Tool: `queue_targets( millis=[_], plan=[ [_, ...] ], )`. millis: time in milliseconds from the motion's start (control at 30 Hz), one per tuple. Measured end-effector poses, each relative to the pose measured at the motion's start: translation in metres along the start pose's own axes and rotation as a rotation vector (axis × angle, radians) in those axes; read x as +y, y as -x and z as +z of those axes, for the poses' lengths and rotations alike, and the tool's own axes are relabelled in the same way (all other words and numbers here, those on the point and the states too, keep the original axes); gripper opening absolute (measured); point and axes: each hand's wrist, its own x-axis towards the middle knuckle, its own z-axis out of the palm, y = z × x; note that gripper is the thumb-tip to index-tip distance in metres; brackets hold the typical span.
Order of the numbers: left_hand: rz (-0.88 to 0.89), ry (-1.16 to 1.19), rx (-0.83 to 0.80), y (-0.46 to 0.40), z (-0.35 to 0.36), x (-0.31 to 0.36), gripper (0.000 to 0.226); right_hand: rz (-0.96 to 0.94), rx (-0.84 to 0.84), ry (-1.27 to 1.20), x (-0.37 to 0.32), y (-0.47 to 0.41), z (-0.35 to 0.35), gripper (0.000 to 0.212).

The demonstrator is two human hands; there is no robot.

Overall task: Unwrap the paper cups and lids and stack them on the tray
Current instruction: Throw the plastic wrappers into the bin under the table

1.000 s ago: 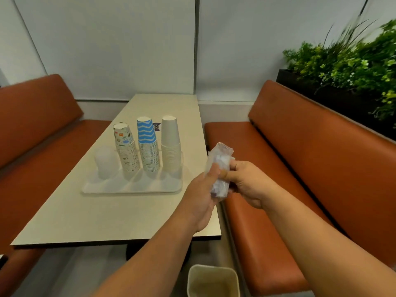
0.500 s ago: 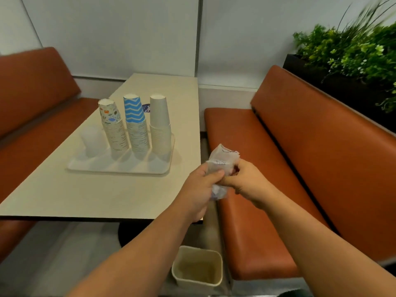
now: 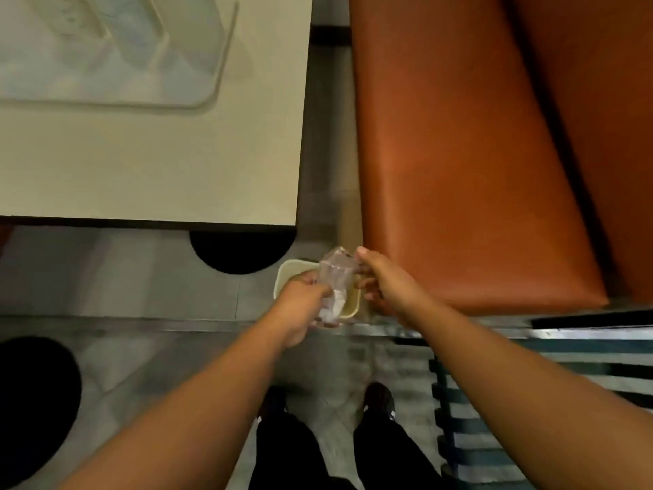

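Both hands have dropped from desk height: left hand (image 3: 300, 309) and right hand (image 3: 383, 284) each pinch the crumpled plastic wrapper (image 3: 335, 284) directly above the floor bin (image 3: 282, 277), likely to discard it. Tray (image 3: 215, 90) stays on the desk (image 3: 159, 171).

Single head-worn camera, no second view to overlap. Looked almost straight down from standing height. Table (image 3: 152, 164) corner filled upper left, bench seat (image 3: 459, 153) upper right, floor and own shoes (image 3: 380, 399) at bottom. Forearms reached in close from below.
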Motion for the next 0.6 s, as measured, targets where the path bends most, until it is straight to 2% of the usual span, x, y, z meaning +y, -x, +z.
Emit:
queue_targets(
  millis=[167,267,333,400,467,533,600],
  plan=[
    [-0.091,0.074,0.156,-0.096,-0.015,-0.060,0.022,0.078,0.006,0.167,0.086,-0.071,0.015,0.048],
    [-0.078,0.058,0.241,-0.143,-0.023,-0.086,0.021,0.120,-0.048,0.207,0.121,-0.098,0.027,0.061],
    [-0.092,-0.007,0.277,-0.178,-0.026,-0.110,0.013,0.147,-0.074,0.249,0.149,-0.121,0.034,0.061],
    [-0.137,-0.060,0.305,-0.210,-0.027,-0.131,0.009,0.152,-0.004,0.289,0.176,-0.146,0.037,0.056],
    [-0.188,-0.108,0.330,-0.233,-0.026,-0.144,0.015,0.178,0.089,0.318,0.200,-0.170,0.037,0.053],
    [-0.183,-0.209,0.350,-0.256,-0.024,-0.154,0.017,0.227,0.132,0.332,0.220,-0.192,0.038,0.059],
    [-0.134,-0.316,0.346,-0.276,-0.022,-0.164,0.030,0.243,0.194,0.311,0.234,-0.210,0.040,0.068]
  ],
)
